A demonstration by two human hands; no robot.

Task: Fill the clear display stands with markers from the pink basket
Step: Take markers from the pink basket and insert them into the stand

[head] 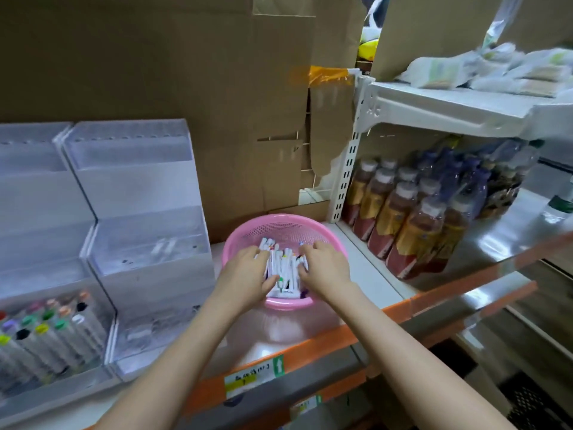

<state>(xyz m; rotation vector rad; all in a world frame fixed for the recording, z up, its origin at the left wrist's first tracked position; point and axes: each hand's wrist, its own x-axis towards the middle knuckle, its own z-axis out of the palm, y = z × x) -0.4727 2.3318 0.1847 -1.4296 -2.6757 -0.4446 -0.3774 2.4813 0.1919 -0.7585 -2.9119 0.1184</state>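
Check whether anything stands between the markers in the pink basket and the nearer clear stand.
Nothing visible does. The left hand and right hand already curl over the markers in the pink basket. The nearer clear stand sits directly left of the basket on the same shelf.

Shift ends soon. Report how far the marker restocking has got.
Done: the bottom tier of the left stand holds coloured-cap markers. In hand: the left hand and right hand are both in the pink basket among its loose markers; whether they grip any is unclear. Left: both stands' upper tiers and most of the right stand look unfilled.
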